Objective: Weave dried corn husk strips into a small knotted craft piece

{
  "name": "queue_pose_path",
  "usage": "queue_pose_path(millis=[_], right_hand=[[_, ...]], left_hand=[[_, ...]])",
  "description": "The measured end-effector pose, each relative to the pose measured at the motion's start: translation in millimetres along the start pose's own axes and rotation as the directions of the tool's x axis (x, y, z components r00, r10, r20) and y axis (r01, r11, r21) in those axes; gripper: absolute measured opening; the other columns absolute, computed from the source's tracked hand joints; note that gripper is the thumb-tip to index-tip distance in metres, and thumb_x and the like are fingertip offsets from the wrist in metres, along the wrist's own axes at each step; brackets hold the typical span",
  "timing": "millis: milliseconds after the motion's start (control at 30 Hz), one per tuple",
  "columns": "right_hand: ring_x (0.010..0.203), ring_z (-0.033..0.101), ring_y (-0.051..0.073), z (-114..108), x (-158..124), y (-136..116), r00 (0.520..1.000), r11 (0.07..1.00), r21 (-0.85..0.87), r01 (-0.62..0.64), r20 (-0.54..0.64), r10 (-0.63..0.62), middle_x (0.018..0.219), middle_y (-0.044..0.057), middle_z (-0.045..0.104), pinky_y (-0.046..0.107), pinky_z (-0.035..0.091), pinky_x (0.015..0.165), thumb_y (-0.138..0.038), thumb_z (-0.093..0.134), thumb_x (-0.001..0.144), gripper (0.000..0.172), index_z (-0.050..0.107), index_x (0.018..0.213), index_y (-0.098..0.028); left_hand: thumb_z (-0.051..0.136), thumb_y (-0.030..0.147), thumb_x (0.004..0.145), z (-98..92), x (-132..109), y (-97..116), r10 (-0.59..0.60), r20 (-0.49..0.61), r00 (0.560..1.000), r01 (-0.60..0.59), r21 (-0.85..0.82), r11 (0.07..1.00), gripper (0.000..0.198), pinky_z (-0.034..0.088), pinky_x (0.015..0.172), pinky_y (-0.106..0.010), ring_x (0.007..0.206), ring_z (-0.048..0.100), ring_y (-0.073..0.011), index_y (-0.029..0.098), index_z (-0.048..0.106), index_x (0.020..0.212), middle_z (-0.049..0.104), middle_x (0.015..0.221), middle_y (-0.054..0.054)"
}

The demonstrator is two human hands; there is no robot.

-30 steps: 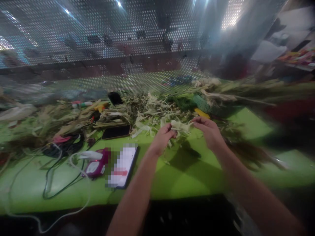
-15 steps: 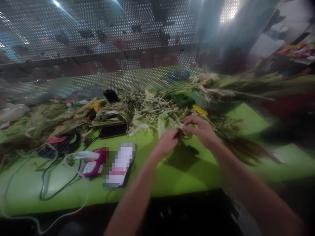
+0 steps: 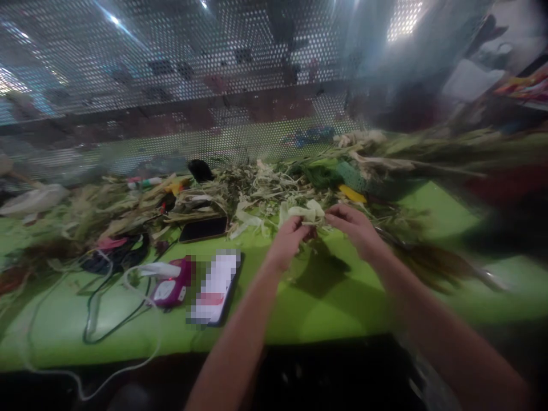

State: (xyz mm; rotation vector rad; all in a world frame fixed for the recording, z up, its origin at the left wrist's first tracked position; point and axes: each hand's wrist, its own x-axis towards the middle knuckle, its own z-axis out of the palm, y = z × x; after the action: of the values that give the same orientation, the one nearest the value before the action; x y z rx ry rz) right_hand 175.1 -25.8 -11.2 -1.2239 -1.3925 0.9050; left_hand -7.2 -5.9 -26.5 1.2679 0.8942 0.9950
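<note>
Both hands are working close together above the green table (image 3: 334, 297), just in front of a heap of plant scraps. The left hand (image 3: 287, 240) is pinching one end of a pale leaf strip (image 3: 302, 212) between its fingertips, and the right hand (image 3: 354, 227) is gripping the other end, fingers curled in around it. The strip is arching between the two hands, lifted slightly off the table and touching the front edge of the heap of leaf trimmings (image 3: 265, 191).

Behind the right hand, a green mesh basket (image 3: 351, 176) is lying among the trimmings; long dried stalks (image 3: 411, 162) are reaching across it, and blur is hiding whether anything is sitting inside. A yellow piece (image 3: 353, 194) is resting just beside its near edge.

To the left of the hands, a dark phone (image 3: 202, 229) is lying flat at the edge of the heap. Nearer the table's front edge, a second phone (image 3: 216, 281) is lying beside a magenta device (image 3: 169, 289), with cables (image 3: 96, 311) looping around them. A perforated metal screen (image 3: 205, 80) is standing along the far side of the table.
</note>
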Motion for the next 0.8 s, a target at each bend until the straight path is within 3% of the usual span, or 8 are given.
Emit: queue_pose_path(millis=[67,167,300,433,633,700,800], right_hand=[[0.066,0.049,0.015,1.5,-0.3,0.3,0.999,1.000,-0.020,-0.007,0.037,0.007,0.068,-0.001,0.057,0.028,0.039,0.062,-0.044,0.070,0.079,0.026,0.066,0.075,-0.019],[0.060,0.044,0.014,0.5,-0.2,1.6,1.000,1.000,-0.023,-0.011,-0.028,0.010,0.065,-0.001,0.053,0.027,0.035,0.057,-0.047,0.069,0.079,0.030,0.064,0.073,-0.019],[0.059,0.043,0.014,-3.5,0.9,2.5,0.995,1.000,-0.014,-0.006,-0.096,0.005,0.065,0.000,0.053,0.028,0.033,0.055,-0.050,0.070,0.078,0.032,0.062,0.071,-0.020],[0.058,0.043,0.014,-5.0,0.9,-1.6,0.996,1.000,-0.010,-0.030,-0.081,0.029,0.062,-0.001,0.051,0.029,0.035,0.057,-0.047,0.072,0.077,0.030,0.062,0.069,-0.020],[0.072,0.054,0.018,-1.4,0.9,-4.6,0.993,0.986,0.138,-0.094,0.087,0.083,0.078,0.003,0.064,0.031,0.042,0.067,-0.055,0.070,0.077,0.036,0.068,0.075,-0.020],[0.072,0.055,0.018,-0.4,1.3,-2.4,0.992,0.971,0.214,-0.109,0.078,0.094,0.078,0.002,0.065,0.030,0.044,0.068,-0.052,0.076,0.072,0.033,0.069,0.076,-0.020],[0.072,0.056,0.017,-1.0,2.1,1.4,0.996,0.962,0.265,-0.070,-0.038,0.083,0.077,0.001,0.065,0.030,0.046,0.070,-0.047,0.082,0.067,0.030,0.070,0.076,-0.021]], left_hand=[[0.062,0.028,0.081,0.9,-0.8,1.1,-0.016,0.001,1.000,0.016,-0.052,0.999,0.016,0.040,0.065,-0.023,0.066,0.052,-0.0106,0.015,0.061,0.090,0.061,0.070,-0.001],[0.065,0.032,0.080,1.9,-1.7,2.8,-0.047,0.013,0.999,0.048,-0.140,0.989,0.018,0.037,0.061,-0.022,0.061,0.046,-0.0083,0.016,0.058,0.084,0.054,0.066,0.002],[0.067,0.032,0.078,3.1,-3.4,7.6,-0.064,-0.008,0.998,0.060,-0.251,0.966,0.019,0.041,0.066,-0.022,0.058,0.041,-0.0072,0.016,0.058,0.083,0.043,0.061,0.005],[0.066,0.032,0.078,2.2,-3.9,8.6,-0.054,-0.015,0.998,0.048,-0.273,0.961,0.019,0.042,0.068,-0.023,0.058,0.040,-0.0078,0.016,0.058,0.082,0.040,0.060,0.005],[0.060,0.034,0.082,0.4,-2.3,1.5,0.010,0.086,0.996,-0.008,-0.014,1.000,0.019,0.035,0.063,-0.024,0.063,0.041,-0.0095,0.016,0.058,0.078,0.050,0.067,0.001],[0.058,0.033,0.083,1.9,-3.1,1.7,0.015,0.144,0.990,-0.027,0.080,0.996,0.017,0.034,0.065,-0.026,0.063,0.041,-0.0103,0.016,0.058,0.076,0.049,0.067,0.001],[0.056,0.028,0.081,4.2,-4.8,3.4,-0.003,0.218,0.976,-0.028,0.140,0.990,0.013,0.033,0.065,-0.026,0.063,0.040,-0.0107,0.016,0.059,0.076,0.047,0.065,0.002]])
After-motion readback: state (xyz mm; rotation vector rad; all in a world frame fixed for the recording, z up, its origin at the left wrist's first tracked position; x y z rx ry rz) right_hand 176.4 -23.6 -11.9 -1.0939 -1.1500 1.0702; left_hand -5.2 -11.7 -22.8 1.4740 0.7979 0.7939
